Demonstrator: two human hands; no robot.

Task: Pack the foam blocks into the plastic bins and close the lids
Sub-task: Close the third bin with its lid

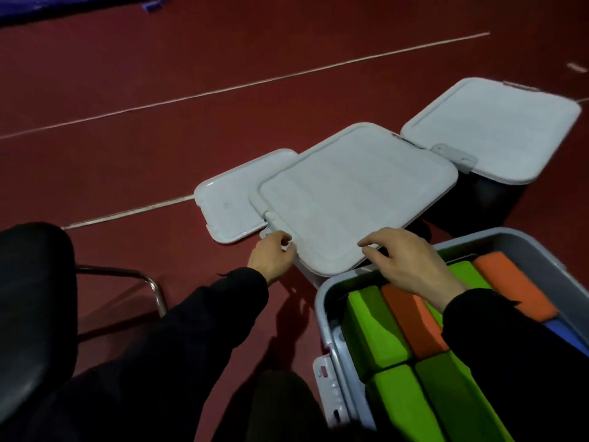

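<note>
Both hands met the near edge of the middle lid [353,196]: the left hand [272,258] had curled fingers pinching its near-left corner by the latch, while the right hand [404,266] had spread fingers resting on the near-right corner. The lid sat tilted, long axis running away and to the right, directly ahead of both hands and equally near each. The open bin [322,309] packed with green and orange blocks [376,333] lay at the right under the right forearm, so the lid probably had to swing rightward and back onto it.

Foam blocks [395,339] in near bin [322,301] (lids [357,196] behind).
</note>
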